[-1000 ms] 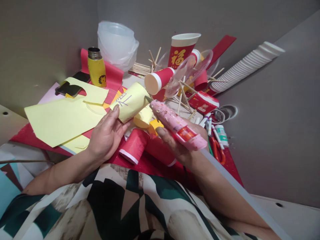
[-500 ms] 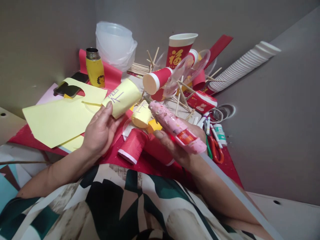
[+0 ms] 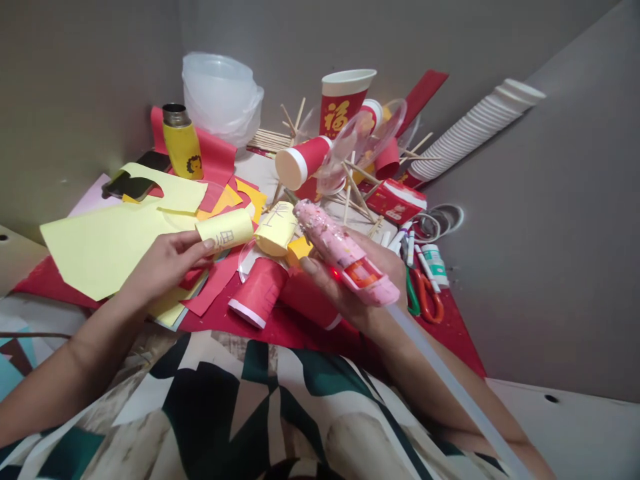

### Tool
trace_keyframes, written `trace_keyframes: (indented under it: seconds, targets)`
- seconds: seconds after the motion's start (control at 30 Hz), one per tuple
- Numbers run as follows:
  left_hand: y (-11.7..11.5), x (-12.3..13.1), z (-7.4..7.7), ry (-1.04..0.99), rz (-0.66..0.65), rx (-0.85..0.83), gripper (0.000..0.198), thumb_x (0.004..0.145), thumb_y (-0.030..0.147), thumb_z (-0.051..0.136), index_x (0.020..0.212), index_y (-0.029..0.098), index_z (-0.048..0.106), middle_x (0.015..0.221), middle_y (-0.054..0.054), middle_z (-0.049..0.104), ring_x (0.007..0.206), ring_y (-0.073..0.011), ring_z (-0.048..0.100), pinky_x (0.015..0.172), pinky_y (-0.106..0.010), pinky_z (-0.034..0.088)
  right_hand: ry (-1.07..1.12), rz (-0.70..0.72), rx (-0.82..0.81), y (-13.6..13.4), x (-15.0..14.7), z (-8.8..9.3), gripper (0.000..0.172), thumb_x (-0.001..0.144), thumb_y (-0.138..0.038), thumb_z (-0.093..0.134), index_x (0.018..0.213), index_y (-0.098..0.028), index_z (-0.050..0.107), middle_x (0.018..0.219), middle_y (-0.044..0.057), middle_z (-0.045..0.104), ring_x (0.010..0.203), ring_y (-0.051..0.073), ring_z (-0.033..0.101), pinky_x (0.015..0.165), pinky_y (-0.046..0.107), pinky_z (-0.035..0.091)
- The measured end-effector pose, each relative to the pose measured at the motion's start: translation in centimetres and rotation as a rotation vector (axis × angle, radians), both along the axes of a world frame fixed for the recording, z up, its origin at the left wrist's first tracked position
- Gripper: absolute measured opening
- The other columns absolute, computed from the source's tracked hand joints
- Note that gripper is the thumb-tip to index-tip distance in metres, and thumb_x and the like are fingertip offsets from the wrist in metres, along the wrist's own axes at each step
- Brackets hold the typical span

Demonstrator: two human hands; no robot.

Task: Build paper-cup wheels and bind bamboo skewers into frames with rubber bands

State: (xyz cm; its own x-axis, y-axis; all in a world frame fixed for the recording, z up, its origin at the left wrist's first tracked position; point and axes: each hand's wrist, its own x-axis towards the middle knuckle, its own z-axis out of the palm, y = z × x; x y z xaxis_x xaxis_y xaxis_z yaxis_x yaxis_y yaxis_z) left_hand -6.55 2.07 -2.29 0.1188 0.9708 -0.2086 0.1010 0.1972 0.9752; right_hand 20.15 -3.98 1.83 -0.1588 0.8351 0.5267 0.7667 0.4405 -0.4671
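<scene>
Between thumb and fingers, my left hand (image 3: 167, 260) grips a rolled yellow paper tube (image 3: 226, 230) with drawn marks, lying tilted over the paper scraps. My right hand (image 3: 365, 273) is wrapped around a pink hot glue gun (image 3: 345, 250), its nozzle pointing up and left and a clear glue stick (image 3: 440, 373) trailing from its back. Between the hands sits another yellow paper tube (image 3: 276, 230) with drawn lines. Just below it lies a red paper-covered cup (image 3: 260, 293) with a white rim. A small orange paper piece (image 3: 300, 251) is near the glue gun.
Yellow paper sheets (image 3: 105, 247) spread at the left, by a yellow bottle (image 3: 183, 143). Clear plastic bowls (image 3: 220, 100) stand behind. Red cups (image 3: 345, 107), wooden sticks (image 3: 357, 193) and a stack of white cups (image 3: 475, 133) fill the back right. Scissors (image 3: 429, 300) lie at the right.
My left hand has moved left and down with the yellow tube, which is now turned and lower. The glue gun stays almost in place. The whole view has shifted slightly.
</scene>
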Motion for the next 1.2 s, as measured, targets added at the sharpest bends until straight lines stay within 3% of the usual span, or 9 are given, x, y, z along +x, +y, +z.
trace_keyframes:
  seconds: [0.17, 0.27, 0.33, 0.43, 0.5, 0.63, 0.77, 0.97, 1.2]
  targets:
    - [-1.7, -2.3, 0.4, 0.481, 0.164, 0.475, 0.019, 0.081, 0.042, 0.080, 0.074, 0.025, 0.075, 0.072, 0.001, 0.073, 0.067, -0.0191, 0.067, 0.066, -0.028, 0.055, -0.041, 0.018, 0.126, 0.2, 0.1, -0.3, 0.008, 0.093, -0.032, 0.066, 0.091, -0.024, 0.065, 0.086, 0.006, 0.071, 0.082, 0.022, 0.071, 0.068, 0.031, 0.056]
    - [-3.8, -1.3, 1.6, 0.563, 0.191, 0.855, 0.004, 0.087, 0.030, 0.074, 0.084, 0.028, 0.073, 0.081, 0.001, 0.073, 0.072, -0.0188, 0.066, 0.073, -0.033, 0.055, -0.089, -0.006, 0.150, 0.5, -0.1, -0.5, 0.009, 0.093, -0.030, 0.065, 0.087, -0.024, 0.061, 0.081, 0.004, 0.068, 0.072, 0.019, 0.067, 0.065, 0.030, 0.053]
    - [-5.3, 0.6, 2.9, 0.492, -0.029, 1.052, 0.018, 0.085, 0.022, 0.075, 0.102, 0.029, 0.072, 0.097, -0.002, 0.077, 0.085, -0.0208, 0.069, 0.079, -0.033, 0.057, -0.116, -0.015, 0.161, 0.6, -0.3, -0.5, 0.011, 0.093, -0.030, 0.065, 0.087, -0.023, 0.059, 0.078, 0.004, 0.066, 0.069, 0.018, 0.064, 0.064, 0.029, 0.051]
    - [-6.7, 4.5, 4.6, 0.229, -0.560, 1.401, 0.032, 0.089, 0.022, 0.069, 0.121, 0.022, 0.068, 0.094, -0.004, 0.079, 0.065, -0.0138, 0.066, 0.056, -0.027, 0.052, -0.130, -0.053, 0.196, 0.9, -0.8, -0.8, 0.018, 0.094, -0.035, 0.064, 0.084, -0.023, 0.057, 0.076, 0.004, 0.064, 0.068, 0.018, 0.061, 0.063, 0.028, 0.047]
    - [-6.8, 6.9, 5.2, 0.207, -0.624, 1.554, 0.029, 0.093, 0.028, 0.064, 0.121, 0.027, 0.069, 0.118, -0.004, 0.078, 0.064, -0.0128, 0.065, 0.046, -0.029, 0.043, -0.119, -0.110, 0.205, 1.1, -1.2, -1.2, 0.023, 0.096, -0.040, 0.062, 0.083, -0.023, 0.055, 0.075, 0.004, 0.063, 0.067, 0.017, 0.059, 0.062, 0.028, 0.044]
    - [-5.8, 9.3, 5.2, 0.488, -0.509, 1.758, 0.030, 0.096, 0.024, 0.048, 0.108, 0.015, 0.075, 0.104, -0.011, 0.077, 0.071, -0.0176, 0.065, 0.052, -0.033, 0.045, -0.094, -0.115, 0.222, 1.3, -1.5, -2.0, 0.028, 0.094, -0.045, 0.062, 0.080, -0.023, 0.052, 0.068, 0.000, 0.057, 0.058, 0.015, 0.051, 0.055, 0.029, 0.038]
    - [-5.2, 9.3, 4.8, 0.444, -0.505, 1.794, 0.029, 0.095, 0.020, 0.046, 0.097, 0.011, 0.073, 0.088, -0.011, 0.073, 0.065, -0.0176, 0.061, 0.053, -0.033, 0.046, -0.110, -0.113, 0.294, 1.5, -1.4, -2.7, 0.028, 0.096, -0.042, 0.061, 0.080, -0.024, 0.048, 0.066, -0.003, 0.054, 0.056, 0.014, 0.051, 0.054, 0.027, 0.037]
    - [-5.3, 8.9, 4.6, 0.325, -0.570, 1.664, 0.034, 0.096, 0.018, 0.039, 0.101, 0.009, 0.071, 0.093, -0.016, 0.076, 0.071, -0.0216, 0.068, 0.061, -0.032, 0.055, -0.174, -0.181, 0.288, 1.5, -1.1, -3.2, 0.021, 0.096, -0.039, 0.061, 0.085, -0.025, 0.050, 0.070, 0.000, 0.059, 0.059, 0.016, 0.055, 0.053, 0.029, 0.038]
    - [-5.0, 9.5, 4.4, -0.005, -0.624, 1.137, 0.031, 0.097, 0.031, 0.042, 0.090, 0.024, 0.071, 0.097, -0.012, 0.078, 0.075, -0.0211, 0.072, 0.071, -0.031, 0.058, -0.158, -0.192, 0.275, 1.4, -0.9, -3.3, 0.023, 0.095, -0.042, 0.061, 0.084, -0.025, 0.050, 0.072, 0.000, 0.060, 0.060, 0.017, 0.056, 0.053, 0.029, 0.039]
